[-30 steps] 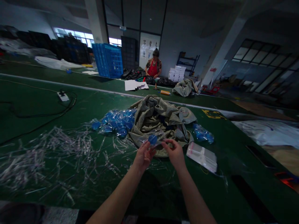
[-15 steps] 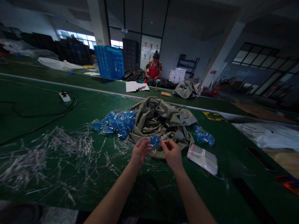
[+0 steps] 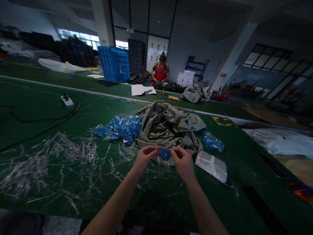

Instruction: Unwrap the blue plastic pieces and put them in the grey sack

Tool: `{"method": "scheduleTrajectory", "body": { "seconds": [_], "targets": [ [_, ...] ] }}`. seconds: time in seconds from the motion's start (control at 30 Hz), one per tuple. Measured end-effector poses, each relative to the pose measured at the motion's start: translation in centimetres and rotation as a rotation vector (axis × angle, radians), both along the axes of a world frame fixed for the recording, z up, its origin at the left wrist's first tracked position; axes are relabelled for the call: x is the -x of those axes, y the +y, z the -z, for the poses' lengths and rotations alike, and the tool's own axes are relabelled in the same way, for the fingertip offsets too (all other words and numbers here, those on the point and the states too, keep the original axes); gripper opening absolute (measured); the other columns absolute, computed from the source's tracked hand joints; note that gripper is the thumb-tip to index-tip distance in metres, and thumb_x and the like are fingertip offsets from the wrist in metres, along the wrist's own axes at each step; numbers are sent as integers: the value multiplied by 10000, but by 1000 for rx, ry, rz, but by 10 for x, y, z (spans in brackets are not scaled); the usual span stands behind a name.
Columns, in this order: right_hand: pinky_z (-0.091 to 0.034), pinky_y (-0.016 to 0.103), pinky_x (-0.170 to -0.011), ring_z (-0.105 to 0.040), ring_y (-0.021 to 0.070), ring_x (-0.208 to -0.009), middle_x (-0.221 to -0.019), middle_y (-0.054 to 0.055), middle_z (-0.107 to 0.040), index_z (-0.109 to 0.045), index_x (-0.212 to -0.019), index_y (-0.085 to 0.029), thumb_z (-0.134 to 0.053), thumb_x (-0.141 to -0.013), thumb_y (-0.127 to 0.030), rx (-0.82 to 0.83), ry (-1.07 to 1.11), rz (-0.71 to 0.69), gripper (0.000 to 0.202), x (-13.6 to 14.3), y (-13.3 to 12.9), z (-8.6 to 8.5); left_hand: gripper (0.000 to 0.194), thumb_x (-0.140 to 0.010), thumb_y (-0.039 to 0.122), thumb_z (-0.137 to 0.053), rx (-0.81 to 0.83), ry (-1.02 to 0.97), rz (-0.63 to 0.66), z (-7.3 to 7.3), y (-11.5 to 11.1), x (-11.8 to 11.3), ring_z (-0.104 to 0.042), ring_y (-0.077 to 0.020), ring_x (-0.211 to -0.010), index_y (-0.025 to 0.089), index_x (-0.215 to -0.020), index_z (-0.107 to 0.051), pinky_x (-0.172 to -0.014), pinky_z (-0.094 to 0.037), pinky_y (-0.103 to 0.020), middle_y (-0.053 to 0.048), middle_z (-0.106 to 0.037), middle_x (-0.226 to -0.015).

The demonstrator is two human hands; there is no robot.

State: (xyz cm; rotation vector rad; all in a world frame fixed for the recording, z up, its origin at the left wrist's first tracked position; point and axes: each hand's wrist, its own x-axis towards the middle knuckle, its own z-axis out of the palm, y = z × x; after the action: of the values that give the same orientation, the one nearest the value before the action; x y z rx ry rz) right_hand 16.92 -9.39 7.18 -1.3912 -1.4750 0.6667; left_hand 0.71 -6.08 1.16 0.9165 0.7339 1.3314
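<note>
Mid-frame, left hand and right hand both grip one round blue film-wrapped piece, seemingly unfinished, while the shiny blue plastic-wrapped heap left of centre looks done.

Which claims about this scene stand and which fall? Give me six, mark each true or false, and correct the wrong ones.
1. The left hand and the right hand hold a round blue item between them. True.
2. The round blue item is held by the right hand alone. False: the fingers of both hands are at it.
3. A stack of clear bags lies to the right of the grey cloth. True.
4. The grey cloth is spread out flat. False: it is bunched up in folds.
5. A person in a red apron is beyond the grey cloth. True.
6. The stack of clear bags is on the left hand's side. False: it is on the right hand's side.
</note>
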Motion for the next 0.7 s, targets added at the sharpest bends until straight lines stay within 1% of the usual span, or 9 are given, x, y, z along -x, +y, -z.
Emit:
{"method": "scheduleTrajectory", "body": {
  "seconds": [0.07,0.13,0.27,0.33,0.37,0.43,0.57,0.7],
  "targets": [
    [-494,296,-641,-653,201,-691,-737,54,-707,-667,-779,-166,-582,-821,-399,-1,-5,-4,252,-3,1,1,212,-712,319,-736,-7,73,-17,0,-1,0,-679,-228,-866,144,-830,-716,-848,-513,-363,-92,-736,-940],
    [-499,305,-660,-660,206,-725,-801,63,-722,-673,-797,-172,-577,-825,-395,-3,-19,-36,244,-8,2,1,215,-731,338,-713,-38,156,-55,-5,0,2,-676,-230,-874,147,-828,-726,-847,-510,-357,-88,-735,-944],
    [-497,340,-760,-650,239,-936,-1060,86,-707,-700,-782,-201,-601,-811,-350,-49,-162,-149,182,-23,7,-3,174,-756,330,-684,-194,320,-114,-19,6,10,-653,-228,-971,166,-802,-719,-895,-484,-342,-69,-724,-1006],
    [-489,345,-781,-629,247,-997,-1101,92,-690,-714,-783,-209,-614,-806,-334,-76,-213,-178,162,-28,9,-3,159,-773,320,-665,-281,425,-152,-24,9,13,-650,-223,-976,174,-804,-718,-897,-482,-345,-65,-721,-1014],
    [-488,340,-773,-627,243,-993,-1103,95,-686,-719,-791,-209,-621,-804,-329,-82,-213,-188,156,-30,11,-3,149,-780,311,-657,-317,475,-175,-24,11,13,-651,-219,-971,179,-810,-719,-893,-484,-346,-63,-720,-1015],
    [-487,320,-724,-638,224,-917,-1096,98,-678,-724,-796,-205,-643,-793,-332,-86,-176,-198,151,-30,13,1,124,-783,288,-652,-373,544,-217,-24,13,12,-654,-210,-950,190,-815,-722,-882,-489,-342,-59,-723,-996],
    [-458,290,-605,-604,161,-684,-1044,90,-678,-728,-784,-198,-665,-780,-379,-74,-58,-167,192,-26,16,15,103,-800,274,-638,-451,565,-296,-22,12,4,-658,-194,-913,208,-816,-716,-853,-500,-328,-47,-725,-960],
    [-436,278,-577,-572,143,-643,-999,78,-672,-728,-752,-200,-671,-773,-374,-82,-74,-179,185,-26,18,22,103,-822,245,-617,-520,608,-331,-21,9,-1,-651,-188,-912,214,-821,-715,-859,-492,-328,-40,-727,-947]
  ]
}}
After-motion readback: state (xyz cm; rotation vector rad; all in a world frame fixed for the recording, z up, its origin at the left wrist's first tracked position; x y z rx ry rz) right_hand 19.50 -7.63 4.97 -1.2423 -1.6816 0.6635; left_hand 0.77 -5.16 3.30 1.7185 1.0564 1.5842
